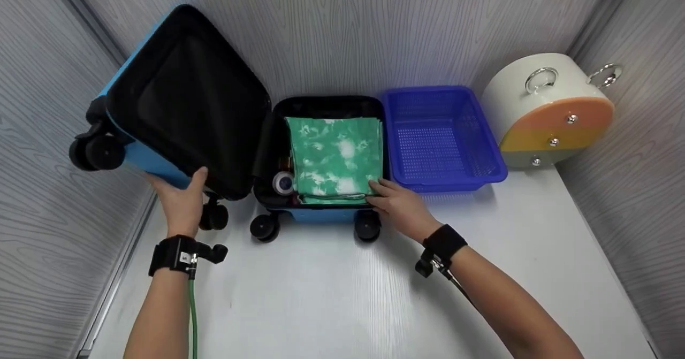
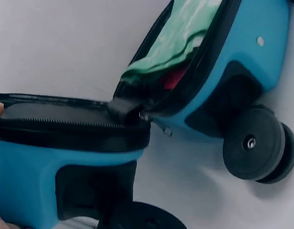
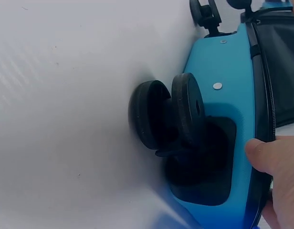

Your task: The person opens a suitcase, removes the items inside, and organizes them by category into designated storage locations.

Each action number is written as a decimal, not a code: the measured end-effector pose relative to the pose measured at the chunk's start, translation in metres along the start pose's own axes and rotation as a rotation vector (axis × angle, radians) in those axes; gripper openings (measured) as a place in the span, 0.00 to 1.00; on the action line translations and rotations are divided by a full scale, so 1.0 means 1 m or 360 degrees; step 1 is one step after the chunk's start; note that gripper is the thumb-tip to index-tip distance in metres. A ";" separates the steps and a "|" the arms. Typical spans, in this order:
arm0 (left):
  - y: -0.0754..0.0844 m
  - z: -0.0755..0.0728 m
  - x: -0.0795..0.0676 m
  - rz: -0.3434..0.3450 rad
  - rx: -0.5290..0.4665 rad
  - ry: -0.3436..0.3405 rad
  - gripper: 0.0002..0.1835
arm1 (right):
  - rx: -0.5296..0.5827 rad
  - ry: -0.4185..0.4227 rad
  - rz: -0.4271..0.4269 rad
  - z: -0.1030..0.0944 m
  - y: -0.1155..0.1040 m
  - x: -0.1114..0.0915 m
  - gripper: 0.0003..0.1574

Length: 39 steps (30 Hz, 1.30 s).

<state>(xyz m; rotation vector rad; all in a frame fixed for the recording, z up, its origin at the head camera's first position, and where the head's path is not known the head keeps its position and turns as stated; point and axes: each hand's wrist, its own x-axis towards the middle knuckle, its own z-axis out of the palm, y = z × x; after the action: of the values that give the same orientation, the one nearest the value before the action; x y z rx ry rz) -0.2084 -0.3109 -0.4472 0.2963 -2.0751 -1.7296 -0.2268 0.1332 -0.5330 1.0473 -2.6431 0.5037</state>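
A blue suitcase with a black lining lies open, its lid tilted up on the left. Folded green-and-white tie-dye cloth fills most of the base. Left of the cloth sits a small round item with a white rim; its kind is unclear. My left hand grips the lid's lower edge, thumb over the zipper rim, the other fingers mostly hidden. My right hand holds the base's front right corner; in the right wrist view the thumb presses the rim by the zipper.
A blue plastic basket stands against the suitcase's right side. Farther right is a rounded white cabinet with a striped drawer front and ring handles. Black wheels stick out at the front. Grey wood-grain panels enclose the white table.
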 end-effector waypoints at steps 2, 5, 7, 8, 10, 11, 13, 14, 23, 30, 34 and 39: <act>-0.007 -0.006 0.004 -0.0148 -0.0082 0.0000 0.61 | -0.0004 0.0007 -0.0014 0.001 0.000 0.000 0.21; -0.017 -0.014 0.009 -0.0325 -0.0180 0.0003 0.59 | -0.0007 0.0029 -0.0036 0.002 0.001 0.000 0.20; -0.024 -0.018 0.011 -0.0393 -0.0240 0.0011 0.57 | -0.0007 0.0053 -0.0045 0.004 0.001 0.000 0.19; -0.027 -0.020 0.012 -0.0420 -0.0277 0.0008 0.57 | -0.0006 0.0064 -0.0047 0.004 0.001 0.000 0.19; -0.034 -0.022 0.014 -0.0477 -0.0359 -0.0002 0.55 | -0.0008 0.0079 -0.0042 0.005 0.001 0.000 0.19; -0.037 -0.024 0.015 -0.0507 -0.0413 -0.0005 0.53 | -0.0012 0.0082 -0.0036 0.006 0.001 0.000 0.19; -0.044 -0.027 0.017 -0.0617 -0.0512 -0.0006 0.52 | -0.0017 0.0082 -0.0029 0.008 0.000 0.001 0.19; -0.048 -0.028 0.018 -0.0697 -0.0556 -0.0002 0.52 | -0.0013 0.0080 -0.0025 0.008 0.000 0.001 0.19; -0.081 -0.032 0.022 -0.1261 -0.1293 -0.0087 0.50 | 0.0099 0.0112 0.0050 0.012 -0.002 -0.002 0.18; -0.083 -0.032 0.025 -0.1426 -0.1445 -0.0019 0.48 | 0.0102 0.0114 0.0062 0.016 -0.005 0.002 0.19; -0.076 -0.037 0.026 -0.1438 -0.1264 -0.0024 0.47 | 0.0122 0.0092 0.0085 0.019 -0.009 0.007 0.20; -0.067 -0.044 0.025 -0.1323 -0.0901 -0.0005 0.48 | 0.0130 0.0071 0.0098 0.025 -0.017 0.016 0.20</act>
<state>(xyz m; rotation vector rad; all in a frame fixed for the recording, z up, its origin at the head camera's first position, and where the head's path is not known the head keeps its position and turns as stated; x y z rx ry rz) -0.2175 -0.3740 -0.5017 1.0697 -1.4250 -2.6740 -0.2293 0.1020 -0.5463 0.9685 -2.6423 0.6450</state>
